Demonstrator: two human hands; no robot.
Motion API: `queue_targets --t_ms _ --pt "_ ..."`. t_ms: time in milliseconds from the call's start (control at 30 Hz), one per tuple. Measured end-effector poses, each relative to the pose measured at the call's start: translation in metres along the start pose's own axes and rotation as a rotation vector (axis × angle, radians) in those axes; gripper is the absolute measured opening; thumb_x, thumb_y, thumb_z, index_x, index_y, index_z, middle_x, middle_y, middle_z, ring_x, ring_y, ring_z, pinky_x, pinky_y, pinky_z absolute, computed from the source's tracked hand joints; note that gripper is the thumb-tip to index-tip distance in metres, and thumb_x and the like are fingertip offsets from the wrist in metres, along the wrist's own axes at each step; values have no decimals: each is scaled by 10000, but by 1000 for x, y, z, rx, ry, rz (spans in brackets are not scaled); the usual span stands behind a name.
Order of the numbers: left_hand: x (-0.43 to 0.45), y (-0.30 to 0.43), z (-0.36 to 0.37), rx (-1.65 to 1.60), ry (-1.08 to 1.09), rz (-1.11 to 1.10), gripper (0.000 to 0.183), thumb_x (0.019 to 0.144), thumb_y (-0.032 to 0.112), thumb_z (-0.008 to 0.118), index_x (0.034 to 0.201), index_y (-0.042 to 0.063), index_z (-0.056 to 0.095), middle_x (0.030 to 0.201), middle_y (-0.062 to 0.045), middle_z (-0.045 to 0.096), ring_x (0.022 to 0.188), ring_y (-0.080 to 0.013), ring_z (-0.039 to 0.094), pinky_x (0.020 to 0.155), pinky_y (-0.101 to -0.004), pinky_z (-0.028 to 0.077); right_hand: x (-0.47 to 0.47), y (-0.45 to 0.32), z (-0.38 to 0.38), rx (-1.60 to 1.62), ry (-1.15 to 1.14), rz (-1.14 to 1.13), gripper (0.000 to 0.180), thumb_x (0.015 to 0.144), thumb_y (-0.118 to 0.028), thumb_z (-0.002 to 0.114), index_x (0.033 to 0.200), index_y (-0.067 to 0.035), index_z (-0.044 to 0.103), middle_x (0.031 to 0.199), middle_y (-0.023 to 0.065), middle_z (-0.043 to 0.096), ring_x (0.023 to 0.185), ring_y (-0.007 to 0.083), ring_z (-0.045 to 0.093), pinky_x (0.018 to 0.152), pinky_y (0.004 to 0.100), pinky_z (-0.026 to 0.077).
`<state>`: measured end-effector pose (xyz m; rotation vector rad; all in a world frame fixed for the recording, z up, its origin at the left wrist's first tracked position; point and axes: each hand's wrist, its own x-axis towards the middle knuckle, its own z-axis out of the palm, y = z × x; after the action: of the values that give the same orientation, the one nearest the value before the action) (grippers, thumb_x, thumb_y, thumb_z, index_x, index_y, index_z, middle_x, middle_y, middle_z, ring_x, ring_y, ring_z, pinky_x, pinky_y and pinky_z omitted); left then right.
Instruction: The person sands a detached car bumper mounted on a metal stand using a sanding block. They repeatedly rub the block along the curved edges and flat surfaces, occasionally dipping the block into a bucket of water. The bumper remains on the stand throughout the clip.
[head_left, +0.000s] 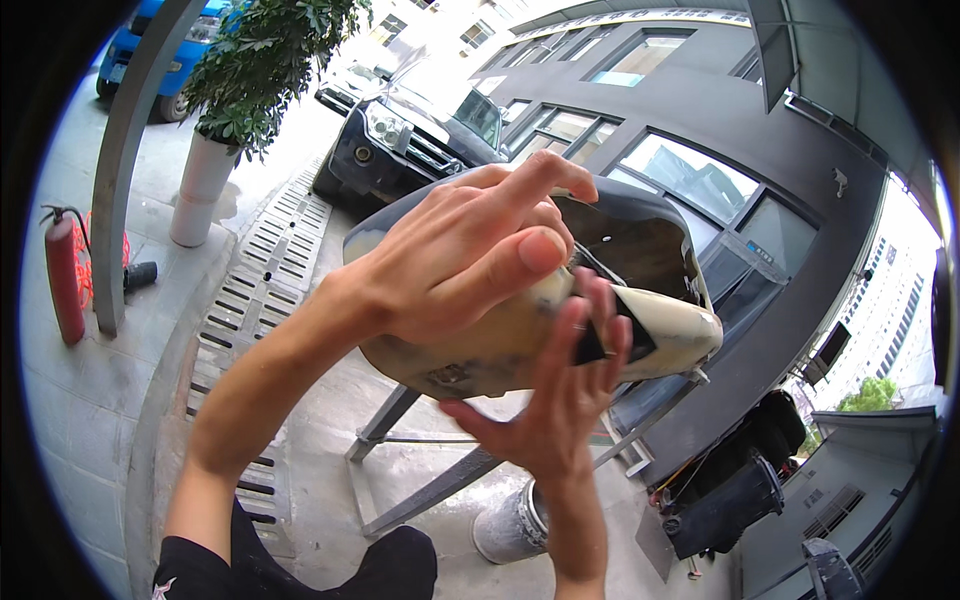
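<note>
In front of me is a curved, hollow vehicle body part (495, 345), its surface mottled beige and grey with a dark rim behind. It rests on a grey metal stand (450, 480). My left hand (472, 255) is raised over its near side, fingers partly bent and thumb apart, with nothing visible in it. To its right my right hand (562, 397) is blurred, its fingers spread and its thumb held away. A flat black patch or sheet (636, 328) shows on the part just behind my right fingers. Whether those fingers touch it is unclear.
A whitish bucket (510, 525) stands beneath the stand. Left are a slotted drain cover (255, 277), a metal post (124, 180), a fire extinguisher (64, 277) and a potted plant (202, 187). A dark car (405, 135) is parked ahead; a wheeled bin (727, 510) stands right.
</note>
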<state>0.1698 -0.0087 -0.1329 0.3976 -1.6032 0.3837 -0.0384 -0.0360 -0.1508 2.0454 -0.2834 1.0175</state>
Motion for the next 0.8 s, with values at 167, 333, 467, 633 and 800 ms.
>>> queue_targets --t_ms 167,333,467,633,800 --pt "2 3 -7 -6 -58 -11 958 922 776 217 1328 -70 413 962 -165 677 966 -308 643 916 -409 464 -8 11 9 109 223 181 1273 740 -750 671 1557 61 126 1548 308 280 1414 439 314 1173 548 133" --pt "1 0 -3 -86 -58 -32 932 930 761 229 1317 -64 423 933 -158 678 961 -296 625 944 -407 448 -3 7 11 28 85 -44 1213 758 -736 659 1542 63 194 1511 330 345 1415 428 334 1189 538 99" --pt "3 3 -7 -16 -51 -8 890 947 729 240 1318 -63 406 922 -159 676 945 -277 615 927 -398 442 -7 10 8 93 189 144 1243 735 -744 678 1539 68 191 1505 322 357 1427 427 320 1187 543 99" --pt "2 1 -5 -92 -73 -39 892 947 730 240 1315 -68 395 913 -158 674 934 -269 611 924 -387 436 -6 0 16 9 89 -69 1267 735 -761 666 1545 69 159 1504 326 341 1445 439 284 1185 536 108" --pt "3 3 -14 -9 -70 -42 989 905 806 221 1312 -82 375 916 -153 669 944 -256 606 936 -378 427 0 -11 17 39 162 120 1227 769 -733 631 1537 96 154 1523 366 282 1460 477 243 1188 563 85"
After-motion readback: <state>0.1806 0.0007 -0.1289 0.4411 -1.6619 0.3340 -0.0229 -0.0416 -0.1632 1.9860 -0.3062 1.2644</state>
